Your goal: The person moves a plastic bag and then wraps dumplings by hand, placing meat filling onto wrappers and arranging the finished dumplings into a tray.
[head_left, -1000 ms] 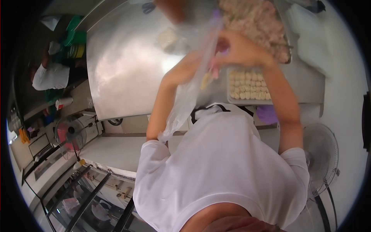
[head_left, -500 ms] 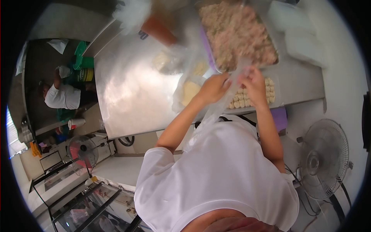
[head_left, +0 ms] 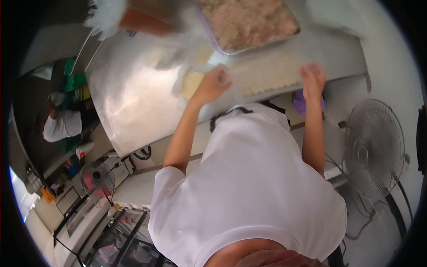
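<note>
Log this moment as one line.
left hand: holding clear plastic | right hand: apparently holding it too, blurred | between: rows of pale pieces | beyond: metal tray, pinkish mixture

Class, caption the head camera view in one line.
Left hand and right hand hold clear plastic above rows of pale pieces beside a tray of minced mixture.

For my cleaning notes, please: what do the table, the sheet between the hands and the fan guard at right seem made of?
Table: smooth metal, probably stainless steel; grey, with soft bright reflections.
Sheet: probably thin, clear plastic; what lies below shows through, blurred.
Fan guard: likely metal wire, from its fine greyish ribs; the finish is unclear.
</note>
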{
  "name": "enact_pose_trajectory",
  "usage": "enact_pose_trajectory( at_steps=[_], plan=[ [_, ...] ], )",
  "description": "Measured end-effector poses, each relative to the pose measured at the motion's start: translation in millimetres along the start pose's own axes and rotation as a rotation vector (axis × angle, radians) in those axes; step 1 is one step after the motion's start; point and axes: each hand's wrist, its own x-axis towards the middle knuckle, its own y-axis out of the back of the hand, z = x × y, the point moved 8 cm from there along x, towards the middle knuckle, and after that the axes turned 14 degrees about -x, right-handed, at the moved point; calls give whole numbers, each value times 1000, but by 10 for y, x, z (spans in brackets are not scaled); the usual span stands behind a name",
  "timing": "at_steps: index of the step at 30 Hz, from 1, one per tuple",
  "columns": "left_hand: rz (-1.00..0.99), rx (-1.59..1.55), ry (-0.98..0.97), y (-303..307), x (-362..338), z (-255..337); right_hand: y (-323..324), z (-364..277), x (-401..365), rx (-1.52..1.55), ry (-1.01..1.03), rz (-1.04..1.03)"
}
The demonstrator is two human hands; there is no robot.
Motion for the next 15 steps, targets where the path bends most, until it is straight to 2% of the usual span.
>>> enact_pose_trajectory(
  at_steps=[1, 3, 4, 6, 9, 10, 13, 15],
  plan=[
    [-17, -4, 2, -49, 65, -20, 57, 41, 50, 52, 1, 10],
    [85, 35, -96, -18, 160, 9, 209, 129, 126, 23, 5, 38],
    [74, 32, -94, -45, 225, -51, 287, 165, 155, -1, 10, 51],
    [77, -163, -105, -74, 310, -126, 411, 206, 192, -67, 11, 101],
    [-8, -183, -125, -88, 333, -116, 548, 191, 166, -143, -2, 213],
    [-18, -183, -123, -69, 312, -133, 596, 178, 139, -156, -17, 275],
    [42, -233, -53, 71, 205, -343, 661, 175, 149, -210, 20, 283],
    [84, 83, -188, 152, 130, -289, 685, 198, 209, -310, 47, 210]
  ],
)
